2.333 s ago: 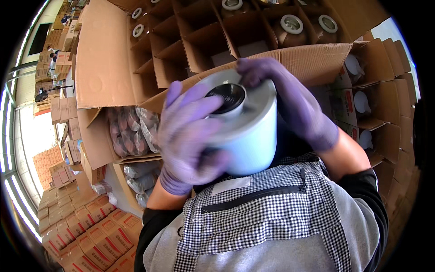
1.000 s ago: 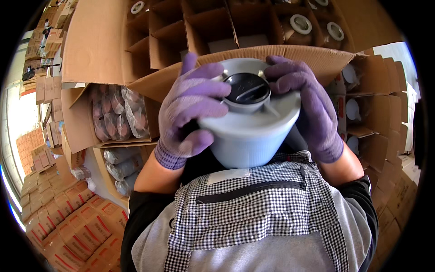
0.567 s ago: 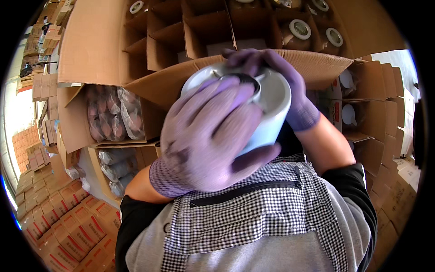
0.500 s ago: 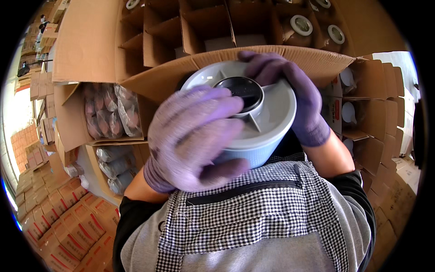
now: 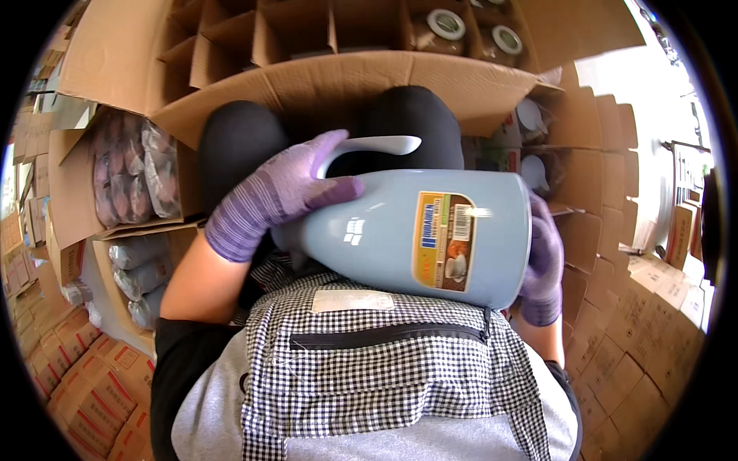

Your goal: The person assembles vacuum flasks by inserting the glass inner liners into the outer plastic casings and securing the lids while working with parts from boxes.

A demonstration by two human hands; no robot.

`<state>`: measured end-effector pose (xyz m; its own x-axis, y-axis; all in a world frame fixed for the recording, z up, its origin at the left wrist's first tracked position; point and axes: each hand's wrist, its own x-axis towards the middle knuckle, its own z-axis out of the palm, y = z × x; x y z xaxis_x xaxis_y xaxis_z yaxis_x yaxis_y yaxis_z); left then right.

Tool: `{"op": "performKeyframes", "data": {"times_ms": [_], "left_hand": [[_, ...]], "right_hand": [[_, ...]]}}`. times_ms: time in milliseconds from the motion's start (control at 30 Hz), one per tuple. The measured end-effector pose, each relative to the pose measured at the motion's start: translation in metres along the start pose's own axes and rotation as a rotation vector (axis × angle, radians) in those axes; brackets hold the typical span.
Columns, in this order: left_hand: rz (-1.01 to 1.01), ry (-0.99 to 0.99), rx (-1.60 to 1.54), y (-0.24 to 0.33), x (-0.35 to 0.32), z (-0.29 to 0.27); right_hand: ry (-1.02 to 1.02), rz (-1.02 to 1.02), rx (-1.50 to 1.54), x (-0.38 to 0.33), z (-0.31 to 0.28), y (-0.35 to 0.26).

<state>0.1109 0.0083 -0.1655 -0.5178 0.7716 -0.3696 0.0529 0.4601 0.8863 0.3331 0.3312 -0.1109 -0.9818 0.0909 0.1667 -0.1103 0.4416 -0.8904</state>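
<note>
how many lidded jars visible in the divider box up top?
2, side by side in neighbouring cells at the box's top right: one jar, the other jar just right of it. More may sit hidden behind the dividers or beyond the frame.

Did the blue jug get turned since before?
Yes. The pale blue jug showed its open top before; now it lies sideways, base toward the right, below the big cardboard box flap, held by both hands.
</note>
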Motion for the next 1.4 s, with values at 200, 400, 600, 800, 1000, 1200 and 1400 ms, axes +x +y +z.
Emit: {"op": "performKeyframes", "data": {"times_ms": [200,400,600,800,1000,1200,1400], "left_hand": [[-0.049,-0.011,0.271,0.069,-0.007,0.023],[0.032,0.004,0.232,0.077,-0.007,0.026],[0.057,0.058,0.133,0.064,-0.014,0.025],[0.026,0.347,0.056,0.041,-0.047,0.02],[0.324,0.854,0.226,0.048,-0.092,0.063],[0.532,0.936,0.166,0.047,-0.11,0.086],[0.115,0.017,-0.033,0.005,-0.131,0.076]], "right_hand": [[0.114,0.566,0.108,-0.102,-0.006,0.025],[-0.005,-0.357,-0.65,-0.078,-0.034,-0.012],[-0.183,0.228,-0.074,-0.067,-0.021,-0.021],[-0.231,0.04,-0.515,-0.049,-0.004,-0.046],[-0.156,0.584,0.419,-0.014,0.013,-0.039],[-0.184,0.455,0.375,0.07,-0.032,-0.029],[-0.601,-0.124,-0.071,0.187,0.087,-0.104]]}}
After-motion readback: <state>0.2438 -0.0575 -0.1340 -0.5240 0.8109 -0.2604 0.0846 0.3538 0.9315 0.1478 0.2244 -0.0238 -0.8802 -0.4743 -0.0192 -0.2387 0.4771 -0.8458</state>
